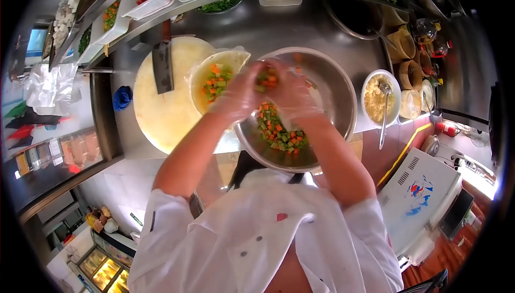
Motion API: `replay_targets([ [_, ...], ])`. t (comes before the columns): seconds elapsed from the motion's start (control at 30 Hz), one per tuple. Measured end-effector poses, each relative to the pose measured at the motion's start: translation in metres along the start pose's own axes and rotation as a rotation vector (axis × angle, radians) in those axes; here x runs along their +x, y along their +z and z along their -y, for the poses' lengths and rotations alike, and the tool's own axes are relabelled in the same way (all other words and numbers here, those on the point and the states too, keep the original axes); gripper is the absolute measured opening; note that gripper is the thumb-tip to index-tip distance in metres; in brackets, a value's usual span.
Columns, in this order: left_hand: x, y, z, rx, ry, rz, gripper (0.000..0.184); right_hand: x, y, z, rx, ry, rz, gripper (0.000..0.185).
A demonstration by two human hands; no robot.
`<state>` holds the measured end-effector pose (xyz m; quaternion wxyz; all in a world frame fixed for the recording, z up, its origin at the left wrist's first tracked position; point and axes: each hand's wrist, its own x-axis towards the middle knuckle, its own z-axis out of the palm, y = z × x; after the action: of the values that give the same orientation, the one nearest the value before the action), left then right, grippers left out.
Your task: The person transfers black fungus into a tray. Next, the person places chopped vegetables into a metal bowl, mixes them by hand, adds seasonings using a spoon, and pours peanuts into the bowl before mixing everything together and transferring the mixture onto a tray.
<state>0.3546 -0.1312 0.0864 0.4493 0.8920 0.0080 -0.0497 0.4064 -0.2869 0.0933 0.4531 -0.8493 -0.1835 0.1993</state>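
My left hand (241,93) and my right hand (292,93), both in see-through plastic gloves, are cupped together over a steel bowl (340,94). Between them they hold a clump of diced vegetables (266,80), orange and green. More of the same dice (279,132) lie in the bowl below, with a few bits stuck on its far wall. Left of the bowl, beside my left hand, a pale container (196,81) holds dice in yellowish liquid. My fingertips are partly hidden by glare and by each other.
A cleaver (163,68) rests on a round cutting board (155,113) at left. On the right stands a white bowl of chopped pale food (375,100) with a spoon (384,116) in it. White tubs of cut vegetables (147,6) line the shelf above. A dark pan (354,17) sits at back right.
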Motion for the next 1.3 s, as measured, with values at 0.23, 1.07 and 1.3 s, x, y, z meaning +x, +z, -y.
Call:
replay_targets([
  [0.23,-0.056,-0.083,0.065,0.091,-0.311,0.01,0.069,0.05,0.064,0.05,0.016,-0.093,0.433,0.062],
  [1.07,0.103,0.193,0.078,0.252,-0.006,0.132,0.039,0.025,0.029,-0.224,0.625,0.689,-0.318,0.041],
  [1.3,0.103,0.194,0.079,0.165,0.001,0.161,0.036,0.003,0.012,-0.227,0.076,0.155,-0.236,0.033],
])
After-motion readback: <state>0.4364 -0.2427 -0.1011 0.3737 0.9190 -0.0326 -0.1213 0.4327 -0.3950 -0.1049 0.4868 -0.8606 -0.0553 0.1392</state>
